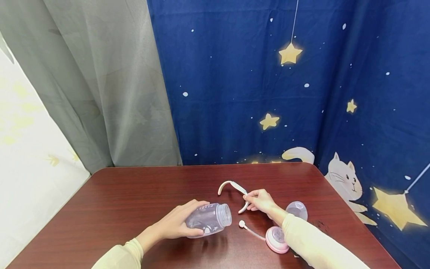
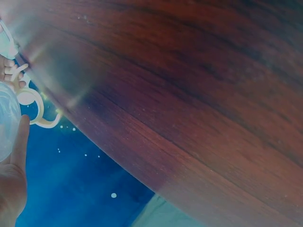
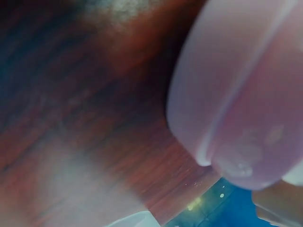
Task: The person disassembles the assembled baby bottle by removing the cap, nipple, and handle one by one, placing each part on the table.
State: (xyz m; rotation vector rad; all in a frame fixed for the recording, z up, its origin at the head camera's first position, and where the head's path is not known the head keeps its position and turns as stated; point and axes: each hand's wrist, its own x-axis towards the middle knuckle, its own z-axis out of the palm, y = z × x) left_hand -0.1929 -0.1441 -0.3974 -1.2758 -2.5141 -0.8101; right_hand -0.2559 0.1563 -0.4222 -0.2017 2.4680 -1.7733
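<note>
My left hand (image 1: 176, 223) grips a clear baby bottle (image 1: 204, 219) from its left side, fingers over the top and thumb along the near side. The bottle lies tilted on its side, its uncapped threaded mouth facing right. My right hand (image 1: 262, 202) pinches one side of a white two-armed bottle handle (image 1: 237, 186), just beyond the bottle mouth and apart from it. In the left wrist view the bottle (image 2: 7, 124) and the curved handle (image 2: 39, 109) show at the left edge. Below the right forearm sits a pink lid (image 1: 277, 246) with a straw tube.
A clear dome cap (image 1: 297, 210) rests on the table behind the right forearm, partly hidden by it. The straw's white weighted end (image 1: 242, 223) points towards the bottle. The brown table (image 1: 141, 186) ends at a blue star-print curtain (image 1: 235, 93) and a grey curtain (image 1: 127, 93).
</note>
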